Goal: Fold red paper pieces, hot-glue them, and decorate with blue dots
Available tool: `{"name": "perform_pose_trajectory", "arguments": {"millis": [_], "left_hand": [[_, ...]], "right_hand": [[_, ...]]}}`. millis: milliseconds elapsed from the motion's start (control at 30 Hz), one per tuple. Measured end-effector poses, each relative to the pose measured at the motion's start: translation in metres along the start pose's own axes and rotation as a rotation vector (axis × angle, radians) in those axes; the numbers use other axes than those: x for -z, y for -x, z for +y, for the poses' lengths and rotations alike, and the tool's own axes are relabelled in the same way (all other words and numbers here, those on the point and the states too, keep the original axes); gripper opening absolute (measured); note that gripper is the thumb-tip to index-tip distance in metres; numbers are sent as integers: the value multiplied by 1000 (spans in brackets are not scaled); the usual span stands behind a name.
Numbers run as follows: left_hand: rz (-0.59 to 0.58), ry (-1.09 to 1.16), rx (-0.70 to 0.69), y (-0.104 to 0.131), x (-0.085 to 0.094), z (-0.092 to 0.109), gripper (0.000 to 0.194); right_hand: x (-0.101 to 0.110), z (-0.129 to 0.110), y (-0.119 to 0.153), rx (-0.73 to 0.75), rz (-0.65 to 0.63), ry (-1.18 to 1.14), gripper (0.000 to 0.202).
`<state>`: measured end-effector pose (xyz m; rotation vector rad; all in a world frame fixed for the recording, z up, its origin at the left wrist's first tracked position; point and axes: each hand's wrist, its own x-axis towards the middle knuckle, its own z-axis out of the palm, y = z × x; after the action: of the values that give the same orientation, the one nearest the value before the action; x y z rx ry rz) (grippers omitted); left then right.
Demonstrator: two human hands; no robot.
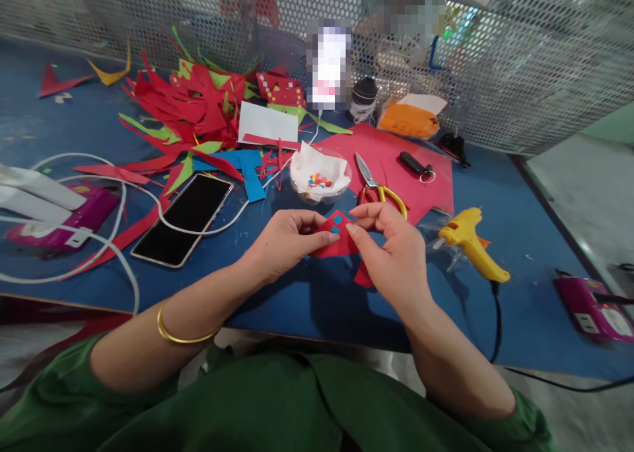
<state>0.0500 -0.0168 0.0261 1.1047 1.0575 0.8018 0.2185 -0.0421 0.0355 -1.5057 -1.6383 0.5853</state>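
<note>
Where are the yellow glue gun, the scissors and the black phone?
Glue gun (476,248): head view, yellow body.
Scissors (367,173): head view, metal blades.
Black phone (187,218): head view, dark screen.

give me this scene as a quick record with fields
left hand: pinching red paper piece
right hand: on the same piece, opposite side
on the piece: two blue squares
bowl: white paper lining, small colored bits
scissors: just beyond right hand
glue gun: yellow, right of right hand
phone: dark screen, white cable across it

Green sleeves (532,419), 1 gold bangle (185,338)
</note>
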Motion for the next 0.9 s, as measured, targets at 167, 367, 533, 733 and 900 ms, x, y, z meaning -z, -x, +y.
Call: {"name": "perform_pose_trajectory", "arguments": {"millis": [167, 367, 533, 733, 900], "left_hand": [[6, -38, -3, 1, 0, 3, 14], [16, -83, -13, 2, 0, 4, 11], [21, -85, -16, 2, 0, 3, 9], [20, -105, -66, 3, 0, 5, 18], [56, -59, -81, 2, 0, 5, 22]], "right_hand": [[-1, 0, -1, -7, -10, 1, 15], [0, 0, 1, -16, -16, 14, 14], [-1, 0, 1, -28, -23, 19, 14], [-1, 0, 1, -24, -25, 9, 14], [2, 1, -2, 13, -56, 29, 16]]}}
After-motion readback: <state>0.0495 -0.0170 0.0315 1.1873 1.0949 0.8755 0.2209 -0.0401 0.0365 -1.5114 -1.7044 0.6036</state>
